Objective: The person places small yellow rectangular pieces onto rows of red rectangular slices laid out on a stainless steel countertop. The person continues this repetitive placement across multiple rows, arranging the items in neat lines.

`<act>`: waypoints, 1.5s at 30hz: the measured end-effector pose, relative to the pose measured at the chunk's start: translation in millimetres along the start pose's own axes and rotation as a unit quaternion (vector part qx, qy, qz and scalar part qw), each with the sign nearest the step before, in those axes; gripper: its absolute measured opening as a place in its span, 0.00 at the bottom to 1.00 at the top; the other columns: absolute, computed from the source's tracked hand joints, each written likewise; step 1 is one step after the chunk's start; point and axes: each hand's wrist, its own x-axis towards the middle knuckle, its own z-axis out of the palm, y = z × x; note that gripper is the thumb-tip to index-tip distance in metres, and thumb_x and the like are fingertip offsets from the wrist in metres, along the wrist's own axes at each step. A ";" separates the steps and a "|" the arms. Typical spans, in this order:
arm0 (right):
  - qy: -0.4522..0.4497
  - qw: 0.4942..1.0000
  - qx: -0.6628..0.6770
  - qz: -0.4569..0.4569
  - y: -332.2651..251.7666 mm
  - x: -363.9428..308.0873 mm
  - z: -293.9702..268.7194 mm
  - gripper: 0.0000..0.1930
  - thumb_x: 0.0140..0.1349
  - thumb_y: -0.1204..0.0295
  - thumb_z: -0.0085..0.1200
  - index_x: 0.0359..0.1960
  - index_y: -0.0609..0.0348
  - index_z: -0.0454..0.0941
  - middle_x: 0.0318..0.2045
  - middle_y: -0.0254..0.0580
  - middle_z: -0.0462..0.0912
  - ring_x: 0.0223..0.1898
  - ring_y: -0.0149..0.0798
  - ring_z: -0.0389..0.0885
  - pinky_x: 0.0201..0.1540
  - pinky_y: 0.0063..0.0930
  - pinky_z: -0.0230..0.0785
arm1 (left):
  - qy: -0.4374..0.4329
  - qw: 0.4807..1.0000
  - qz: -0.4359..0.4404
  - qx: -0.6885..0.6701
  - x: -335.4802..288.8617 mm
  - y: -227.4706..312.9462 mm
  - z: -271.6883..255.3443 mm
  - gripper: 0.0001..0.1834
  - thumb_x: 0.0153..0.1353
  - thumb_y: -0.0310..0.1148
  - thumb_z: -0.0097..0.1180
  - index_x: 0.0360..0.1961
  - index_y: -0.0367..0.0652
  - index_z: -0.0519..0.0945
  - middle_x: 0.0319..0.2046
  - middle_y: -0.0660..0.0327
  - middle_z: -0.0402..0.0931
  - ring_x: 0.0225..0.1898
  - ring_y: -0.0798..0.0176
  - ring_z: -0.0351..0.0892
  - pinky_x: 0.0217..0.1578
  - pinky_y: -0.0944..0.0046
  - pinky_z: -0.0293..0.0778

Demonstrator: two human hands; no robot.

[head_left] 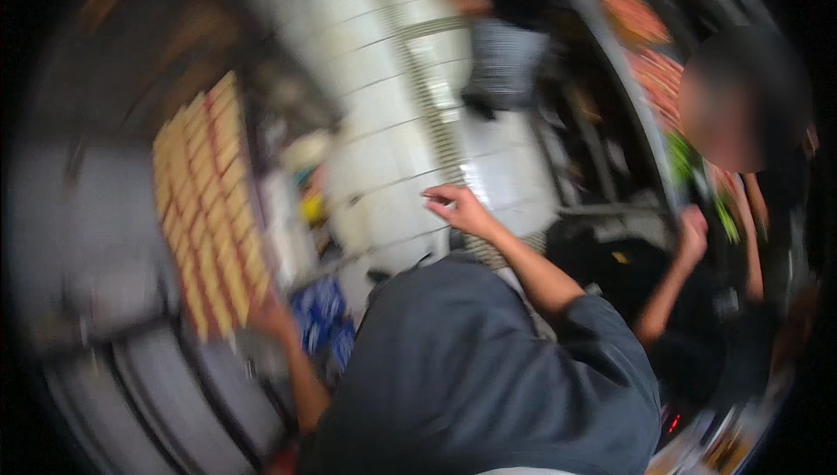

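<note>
On the left lies a slanted slab of yellow oblong pieces [209, 205], set in close rows with reddish lines between them. What they are is too blurred to tell. My left hand [272, 316] is at the near right corner of this slab, against its edge. Motion smears its fingers, so its grip cannot be made out. Out in front of my body, above the tiled floor, hovers my right hand [459, 210]. Its fingers are loosely bent, with a gap to the thumb and nothing visible between them. A dark grey garment [488, 370] covers my body and upper right arm.
White floor tiles [375, 126] run ahead, crossed by a drain grate [440, 135]. A co-worker stands at the right, one hand [693, 231] by a counter with reddish food [654, 83] and green vegetables [680, 157]. A blue patterned bag [321, 314] sits beside my left forearm.
</note>
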 end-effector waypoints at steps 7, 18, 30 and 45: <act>-0.265 0.879 -0.397 -0.005 -123.9 -179.1 -4.3 0.08 0.63 0.74 0.66 0.44 0.57 0.88 0.38 0.47 0.85 0.43 0.53 0.84 0.47 0.44 0.79 | -0.152 0.954 -0.094 -0.242 -280.7 108.3 119.8 0.17 0.63 0.30 0.68 0.53 0.43 0.84 0.42 0.49 0.85 0.47 0.40 0.82 0.52 0.44 0.75; -0.543 0.786 -0.239 -0.170 -5.7 -168.7 104.0 0.22 0.54 0.78 0.62 0.52 0.44 0.90 0.45 0.31 0.82 0.52 0.40 0.80 0.53 0.38 0.77 | -0.144 0.951 -0.245 -0.122 -361.7 99.8 59.7 0.16 0.60 0.25 0.70 0.50 0.40 0.83 0.44 0.52 0.86 0.45 0.45 0.84 0.50 0.48 0.77; -0.527 0.815 -0.163 -0.175 -1.6 -170.6 99.0 0.16 0.56 0.77 0.61 0.48 0.51 0.86 0.43 0.39 0.77 0.49 0.46 0.77 0.49 0.41 0.73 | -0.132 0.962 -0.237 -0.039 -353.3 134.2 65.2 0.23 0.54 0.33 0.76 0.52 0.46 0.82 0.50 0.61 0.81 0.51 0.50 0.77 0.54 0.48 0.71; -0.465 0.852 -0.104 -0.216 36.9 -156.0 162.4 0.12 0.52 0.66 0.62 0.35 0.56 0.90 0.37 0.48 0.85 0.44 0.54 0.83 0.48 0.52 0.73 | -0.100 0.932 -0.302 -0.176 -361.3 133.3 109.9 0.10 0.64 0.26 0.66 0.45 0.34 0.86 0.48 0.51 0.87 0.52 0.48 0.84 0.59 0.50 0.76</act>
